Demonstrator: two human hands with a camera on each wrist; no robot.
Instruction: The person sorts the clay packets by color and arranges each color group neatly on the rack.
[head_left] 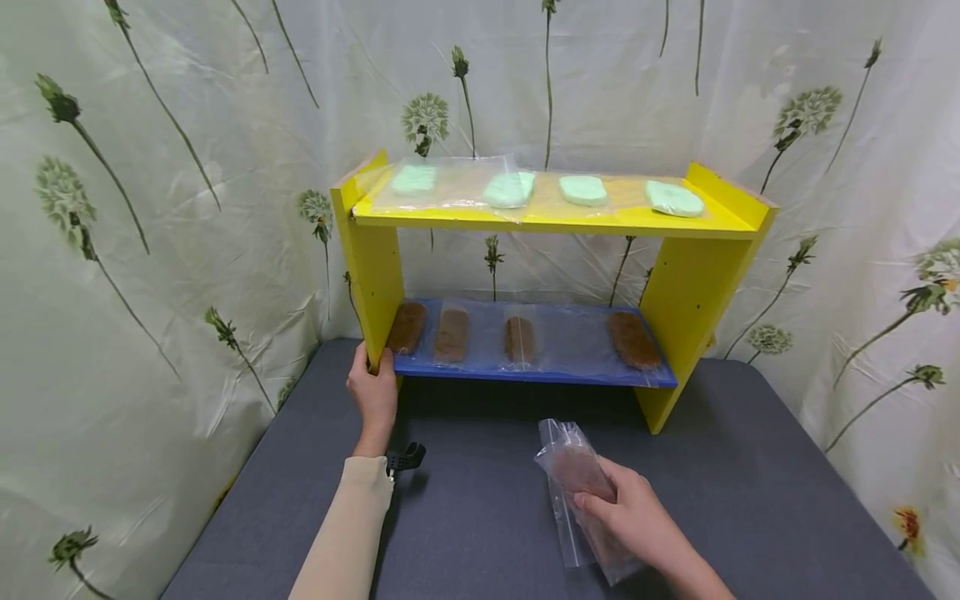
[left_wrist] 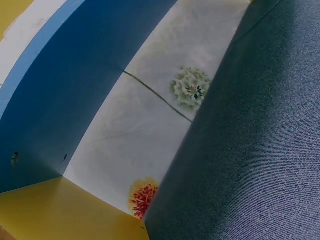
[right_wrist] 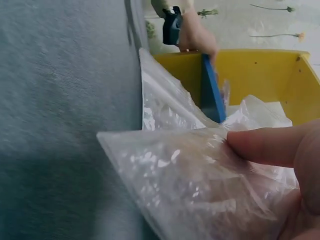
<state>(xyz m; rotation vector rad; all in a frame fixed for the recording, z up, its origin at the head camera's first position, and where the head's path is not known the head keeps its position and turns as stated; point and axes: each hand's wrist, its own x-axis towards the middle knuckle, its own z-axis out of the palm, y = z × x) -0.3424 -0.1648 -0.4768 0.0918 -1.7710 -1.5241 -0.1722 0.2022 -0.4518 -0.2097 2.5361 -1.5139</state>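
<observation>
A yellow two-tier shelf [head_left: 690,292] stands on the dark cloth-covered table. My left hand [head_left: 375,390] grips the front edge of its left side panel [head_left: 367,292], by the end of the blue lower board [head_left: 480,372]. In my right hand [head_left: 633,508] is a clear plastic bag [head_left: 573,467], pinched between thumb and fingers in front of the shelf; a brownish flat piece shows inside. The right wrist view has the thumb [right_wrist: 270,145] pressed onto the crinkled bag [right_wrist: 190,175]. The left wrist view shows the blue board's underside [left_wrist: 100,55], with the left hand out of sight.
Several brown oblong pieces in clear bags, among them a rightmost one [head_left: 633,340], lie on the blue board, with a wide gap left of that one. Several mint-green pieces, such as one [head_left: 582,190], lie bagged on the top board. A floral curtain [head_left: 187,208] hangs behind.
</observation>
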